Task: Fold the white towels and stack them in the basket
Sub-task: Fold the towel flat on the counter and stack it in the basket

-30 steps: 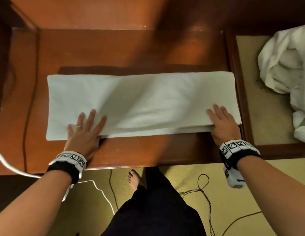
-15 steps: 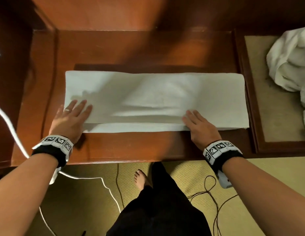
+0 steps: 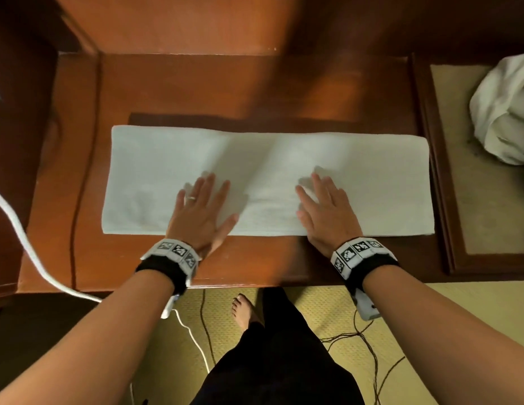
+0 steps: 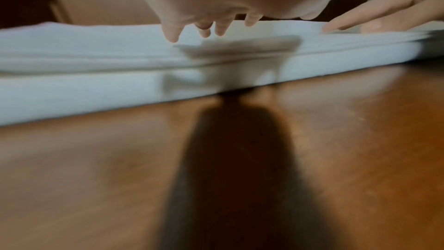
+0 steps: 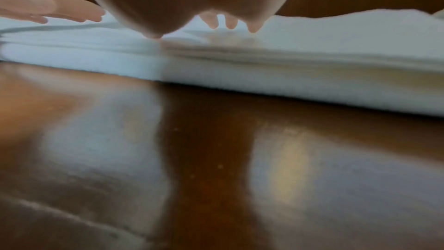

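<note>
A white towel [image 3: 155, 176], folded into a long strip, lies flat across the wooden desk [image 3: 255, 89]. My left hand [image 3: 203, 207] presses flat on it left of the middle, fingers straight and spread. My right hand [image 3: 323, 207] lies flat on it just right of the middle. In the left wrist view the left hand's fingertips [image 4: 174, 34] touch the towel's top [image 4: 72, 48], with its stacked layers [image 4: 96, 90] showing at the near edge. The right wrist view shows the right hand's fingertips [image 5: 230, 23] on the towel [image 5: 336, 48]. No basket is in view.
A crumpled heap of white towels [image 3: 506, 112] lies at the far right on a beige inset panel [image 3: 477, 200]. A white cable [image 3: 18, 238] hangs over the desk's left end. Thin dark wires [image 3: 360, 337] and my bare foot [image 3: 243, 311] are on the floor below.
Both hands have slid inward along the towel from its near corners to its middle, flat on it all the while. The uneven near edges now lie in line.
</note>
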### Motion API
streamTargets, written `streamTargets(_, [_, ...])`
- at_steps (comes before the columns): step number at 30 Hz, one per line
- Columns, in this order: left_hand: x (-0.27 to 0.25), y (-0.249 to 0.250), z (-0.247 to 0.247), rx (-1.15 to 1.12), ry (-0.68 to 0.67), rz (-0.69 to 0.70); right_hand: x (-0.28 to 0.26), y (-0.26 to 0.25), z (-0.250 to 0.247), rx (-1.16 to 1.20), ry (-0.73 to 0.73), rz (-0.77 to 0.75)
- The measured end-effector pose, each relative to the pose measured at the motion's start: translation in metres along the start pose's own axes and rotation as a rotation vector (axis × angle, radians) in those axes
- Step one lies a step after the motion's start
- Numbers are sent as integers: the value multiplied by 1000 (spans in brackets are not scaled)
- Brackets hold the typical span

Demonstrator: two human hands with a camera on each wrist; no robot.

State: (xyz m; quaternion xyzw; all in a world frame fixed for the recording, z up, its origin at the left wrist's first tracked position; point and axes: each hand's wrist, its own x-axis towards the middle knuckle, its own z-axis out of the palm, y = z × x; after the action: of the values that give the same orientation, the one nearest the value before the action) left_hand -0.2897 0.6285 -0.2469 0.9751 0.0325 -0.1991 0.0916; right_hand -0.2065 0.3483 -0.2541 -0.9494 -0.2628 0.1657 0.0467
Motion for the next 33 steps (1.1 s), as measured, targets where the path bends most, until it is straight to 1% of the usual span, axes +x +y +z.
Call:
streamTargets(2, [14,13,10,30,-36,-9,6,-5,10,-19,-57,24])
streamTargets(4, [21,15,16,54,-63,-41,3,6,16,-20,-70,81])
streamTargets(8, [24,11,16,48,-102,-65,-27,69,11,-18,-91,289])
streamTargets(11, [27,13,13,51,-123,-92,-49,112,0,52,-93,451])
streamTargets(13, [30,16,10,42,-137,-122,-53,128,-9,125,-38,531])
streamTargets(16, [36,21,0,13,-157,-169,-42,146,-24,309,175,665])
streamTargets(17, [37,20,-2,23,-171,-181,-36,150,-27,406,219,721])
streamTargets(18, [40,20,-5,40,-185,-186,-31,153,-35,500,229,787])
streamTargets(20, [45,17,-11,58,-212,-194,-23,158,-48,616,179,882])
streamTargets(23, [50,14,-18,30,-243,-215,-13,160,-55,649,71,915])
streamTargets(27, [56,15,-21,1,-272,-256,-1,166,-57,718,0,944])
streamTargets(28, [56,15,-21,1,-260,-257,1,166,-58,745,-29,927])
streamTargets(30, [54,14,-22,-8,-189,-242,3,167,-64,760,-75,881])
streamTargets(31, [54,14,-24,-14,-144,-226,5,168,-69,737,-60,848])
streamTargets(33, [57,14,-31,-40,-73,-192,12,173,-87,659,46,768])
